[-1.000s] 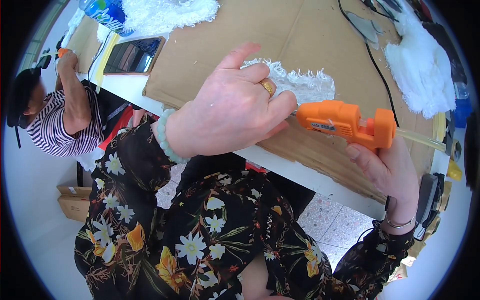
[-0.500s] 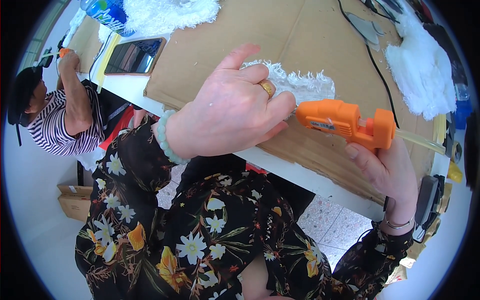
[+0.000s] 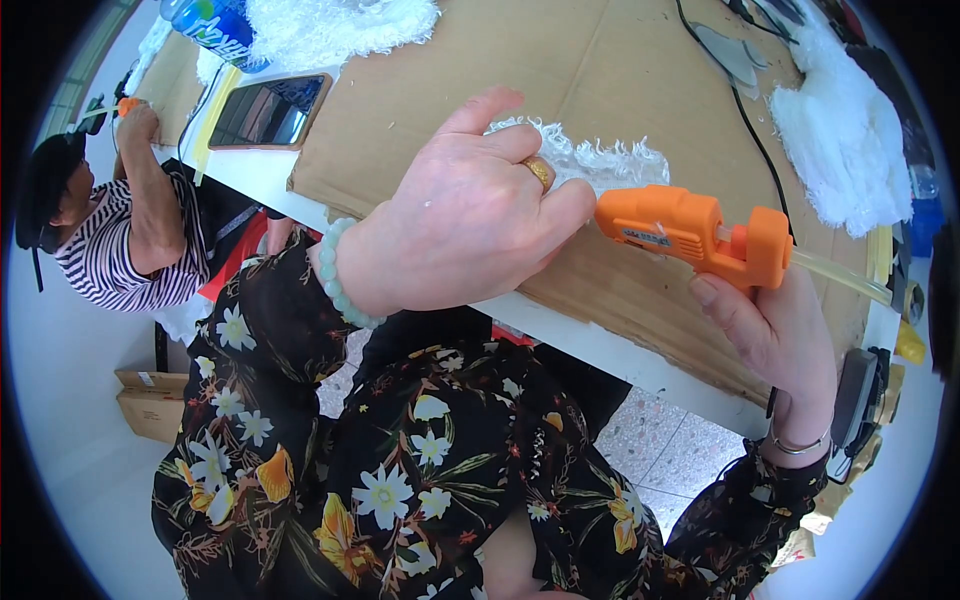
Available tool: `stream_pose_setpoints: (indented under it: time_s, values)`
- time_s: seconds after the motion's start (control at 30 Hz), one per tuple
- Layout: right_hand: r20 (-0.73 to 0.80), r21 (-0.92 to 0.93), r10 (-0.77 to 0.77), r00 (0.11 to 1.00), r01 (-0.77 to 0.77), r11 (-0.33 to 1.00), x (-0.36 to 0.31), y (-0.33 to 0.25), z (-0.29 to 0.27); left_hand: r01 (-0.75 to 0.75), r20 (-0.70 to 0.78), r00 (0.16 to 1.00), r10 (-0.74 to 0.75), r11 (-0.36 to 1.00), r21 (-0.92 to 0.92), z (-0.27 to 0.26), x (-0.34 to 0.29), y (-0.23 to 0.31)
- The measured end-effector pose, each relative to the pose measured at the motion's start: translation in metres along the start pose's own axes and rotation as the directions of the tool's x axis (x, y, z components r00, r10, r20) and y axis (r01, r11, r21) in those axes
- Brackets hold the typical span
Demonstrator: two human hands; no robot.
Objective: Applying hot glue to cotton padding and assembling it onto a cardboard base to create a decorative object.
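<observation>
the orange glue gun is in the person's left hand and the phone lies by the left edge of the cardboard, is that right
Not quite: the head view shows the orange glue gun in the right hand, not the left hand. The phone does lie by the left edge of the cardboard.

Smooth, semi-matt plastic on glue gun (image 3: pixel 668 222); smooth, translucent finish on glue stick (image 3: pixel 840 277); matt, creased paper on cardboard sheet (image 3: pixel 420 105); rough, frayed cloth in white patch (image 3: pixel 612 167); fluffy pile on white bundle (image 3: pixel 845 150); glossy, glass-like finish on phone (image 3: pixel 266 112); shiny metal in ring (image 3: pixel 540 173)
</observation>
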State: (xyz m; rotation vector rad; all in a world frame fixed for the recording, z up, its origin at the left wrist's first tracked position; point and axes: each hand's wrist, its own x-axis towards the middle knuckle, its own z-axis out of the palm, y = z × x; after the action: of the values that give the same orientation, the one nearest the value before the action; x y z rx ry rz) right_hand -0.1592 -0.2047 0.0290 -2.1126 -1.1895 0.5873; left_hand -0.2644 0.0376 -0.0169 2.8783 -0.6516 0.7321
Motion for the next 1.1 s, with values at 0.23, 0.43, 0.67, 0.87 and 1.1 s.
stream_pose_setpoints:
  time_s: [0.23, 0.43, 0.67, 0.87, 1.1]
  values:
    - [-0.034, 0.031, 0.010, 0.999, -0.009, 0.999, 0.000, 0.004, 0.004, 0.057, 0.086, 0.995, -0.055, 0.998, -0.024, -0.006, 0.002, -0.002]
    - [-0.164, 0.281, 0.158, 0.974, -0.107, 0.954, -0.005, 0.016, 0.005, 0.125, 0.011, 0.992, -0.125, 0.986, -0.110, -0.001, 0.003, -0.012]
    - [-0.257, 0.599, 0.220, 0.941, -0.024, 0.801, 0.007, 0.027, -0.002, 0.203, 0.020, 0.979, -0.202, 0.972, -0.121, -0.005, 0.007, -0.011]
    - [-0.347, 0.809, 0.363, 0.865, 0.080, 0.582, 0.030, 0.051, -0.020, 0.203, -0.051, 0.978, -0.204, 0.979, -0.019, 0.005, 0.013, -0.012]
    - [-0.344, 0.828, 0.363, 0.866, 0.098, 0.552, 0.042, 0.065, -0.026, 0.280, 0.015, 0.960, -0.280, 0.958, -0.061, 0.013, 0.014, -0.026]
